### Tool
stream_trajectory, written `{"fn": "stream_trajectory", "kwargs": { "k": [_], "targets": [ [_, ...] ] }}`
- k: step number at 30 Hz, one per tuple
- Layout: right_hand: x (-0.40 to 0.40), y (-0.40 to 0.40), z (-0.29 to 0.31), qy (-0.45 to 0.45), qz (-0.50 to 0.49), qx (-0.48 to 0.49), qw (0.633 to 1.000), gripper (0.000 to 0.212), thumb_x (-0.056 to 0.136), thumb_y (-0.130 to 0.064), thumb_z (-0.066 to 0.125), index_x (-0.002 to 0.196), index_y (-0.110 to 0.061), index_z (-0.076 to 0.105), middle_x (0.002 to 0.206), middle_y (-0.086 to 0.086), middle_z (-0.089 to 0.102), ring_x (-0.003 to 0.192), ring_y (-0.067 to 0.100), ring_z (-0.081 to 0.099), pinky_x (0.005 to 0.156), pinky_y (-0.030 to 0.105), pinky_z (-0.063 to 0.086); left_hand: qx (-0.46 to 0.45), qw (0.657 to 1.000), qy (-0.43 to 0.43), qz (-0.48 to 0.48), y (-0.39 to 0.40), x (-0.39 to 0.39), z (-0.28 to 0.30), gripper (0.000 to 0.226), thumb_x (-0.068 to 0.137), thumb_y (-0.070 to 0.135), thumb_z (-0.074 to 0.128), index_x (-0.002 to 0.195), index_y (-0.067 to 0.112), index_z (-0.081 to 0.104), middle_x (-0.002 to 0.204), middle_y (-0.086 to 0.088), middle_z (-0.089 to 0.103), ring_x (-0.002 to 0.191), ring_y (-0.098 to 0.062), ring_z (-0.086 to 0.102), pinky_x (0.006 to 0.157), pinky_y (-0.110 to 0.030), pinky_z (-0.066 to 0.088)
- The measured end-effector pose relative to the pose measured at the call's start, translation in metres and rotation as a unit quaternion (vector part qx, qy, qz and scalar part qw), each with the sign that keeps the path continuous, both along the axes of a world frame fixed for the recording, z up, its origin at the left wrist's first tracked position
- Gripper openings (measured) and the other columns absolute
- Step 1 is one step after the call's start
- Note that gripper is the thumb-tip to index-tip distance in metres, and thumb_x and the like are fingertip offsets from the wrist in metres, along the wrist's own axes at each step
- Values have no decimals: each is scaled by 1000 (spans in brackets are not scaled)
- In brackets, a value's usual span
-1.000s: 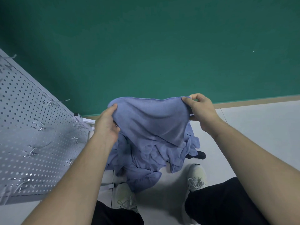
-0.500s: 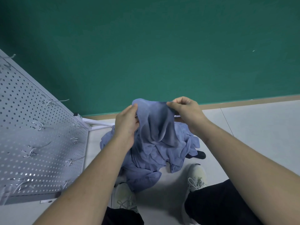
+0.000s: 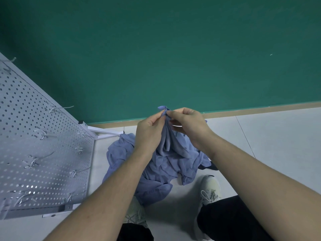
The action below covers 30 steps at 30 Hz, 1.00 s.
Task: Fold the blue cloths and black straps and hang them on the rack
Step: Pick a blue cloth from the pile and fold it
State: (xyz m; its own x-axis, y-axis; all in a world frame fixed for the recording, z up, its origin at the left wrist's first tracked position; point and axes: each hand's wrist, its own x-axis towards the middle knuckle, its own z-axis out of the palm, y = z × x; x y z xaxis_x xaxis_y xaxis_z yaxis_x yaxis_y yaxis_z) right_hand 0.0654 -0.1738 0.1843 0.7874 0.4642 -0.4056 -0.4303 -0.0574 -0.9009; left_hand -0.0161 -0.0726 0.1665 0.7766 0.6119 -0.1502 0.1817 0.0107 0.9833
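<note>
Head: 2 hands pinch 1 blue cloth (image 3: 169, 141).

Dark green matte wall (image 3: 173, 58) fills the whole top half, with a tan baseboard strip (image 3: 260, 107) along its bottom edge. Below that, pale grey tiled floor (image 3: 278, 145). Two white lace-up sneakers (image 3: 210, 190) down there, plus black trousers (image 3: 231, 221) above them.

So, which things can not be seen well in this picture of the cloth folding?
- Black straps: head view, only a dark bit shows; the cloth pile covers the rest.
- Held cloth: its corners are hidden by the left hand and right hand.
- Rack: cut off by the left edge.
- Left shoe: partly hidden by the left arm.
</note>
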Motion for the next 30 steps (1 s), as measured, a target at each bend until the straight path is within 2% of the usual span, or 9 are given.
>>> {"fn": "stream_trajectory", "kwargs": {
  "k": [4, 8, 12, 18, 20, 23, 26, 28, 30],
  "targets": [
    [-1, -1, 0, 22, 15, 27, 999, 13, 92, -13, 70, 81, -10, 67, 74, 4, 65, 66, 12, 61, 69, 21, 56, 45, 999, -3, -30, -3, -1, 1, 27, 101, 19, 57, 100, 43, 69, 74, 40, 65, 79, 23, 60, 71, 0, 42],
    [-2, -1, -2, 40, 56, 25, 997, 22, 97, -18, 64, 106, 0, 72, 96, 13, 73, 90, 20, 70, 87, 30, 59, 34, 999, -7, 1, 0, -1, 1, 22, 102, 23, 57, 117, 25, 73, 81, 35, 67, 83, 22, 60, 75, -2, 45],
    [-2, -4, 3, 16, 134, 30, 990, 28, 100, -19, 54, 121, -12, 72, 117, 8, 74, 113, 21, 69, 96, 35, 56, 20, 1000, -13, -18, 4, -2, 3, 24, 99, 26, 62, 94, 49, 68, 85, 28, 73, 88, 12, 66, 76, -7, 48],
    [-3, -10, 13, 16, 183, 40, 982, 27, 101, -18, 51, 120, -16, 70, 116, 2, 74, 108, 17, 70, 95, 36, 56, 18, 1000, 0, 0, 10, -1, -3, 27, 101, 23, 57, 93, 44, 72, 94, 18, 76, 95, -2, 69, 89, -26, 54],
    [0, -10, 11, -39, 150, -5, 988, 23, 99, -11, 53, 115, -15, 69, 110, 5, 76, 94, 14, 70, 86, 31, 57, 26, 1000, 2, 2, 13, -1, -6, 24, 102, 28, 56, 88, 38, 72, 93, 12, 75, 88, -8, 67, 87, -32, 52],
    [10, -12, 0, -228, 94, -86, 965, 22, 93, -3, 62, 107, -21, 63, 101, -1, 66, 81, 8, 57, 79, 19, 46, 35, 999, -8, -13, 16, -1, -6, 24, 103, 34, 49, 85, 27, 64, 81, -2, 57, 76, -12, 49, 74, -36, 42],
    [20, -15, -9, -361, 134, -99, 918, 37, 86, -5, 72, 115, -25, 58, 118, -7, 59, 108, 8, 53, 93, 8, 35, 30, 998, -38, -37, 20, -4, 0, 24, 101, 37, 45, 82, 34, 59, 82, -1, 51, 76, -13, 43, 74, -36, 37],
    [25, -18, -15, -410, 170, -113, 889, 44, 84, -14, 75, 123, -26, 57, 125, -10, 58, 123, 13, 50, 106, 18, 33, 20, 997, -54, -42, 21, -6, 4, 23, 99, 38, 45, 80, 37, 58, 81, 1, 50, 77, -13, 42, 75, -35, 36],
    [26, -20, -15, -421, 194, -130, 877, 46, 84, -20, 76, 125, -29, 56, 121, -15, 59, 122, 13, 52, 109, 30, 36, 13, 997, -69, -41, 22, -7, 6, 23, 98, 38, 46, 79, 38, 58, 82, 2, 50, 79, -12, 43, 78, -36, 37]
  ]
}}
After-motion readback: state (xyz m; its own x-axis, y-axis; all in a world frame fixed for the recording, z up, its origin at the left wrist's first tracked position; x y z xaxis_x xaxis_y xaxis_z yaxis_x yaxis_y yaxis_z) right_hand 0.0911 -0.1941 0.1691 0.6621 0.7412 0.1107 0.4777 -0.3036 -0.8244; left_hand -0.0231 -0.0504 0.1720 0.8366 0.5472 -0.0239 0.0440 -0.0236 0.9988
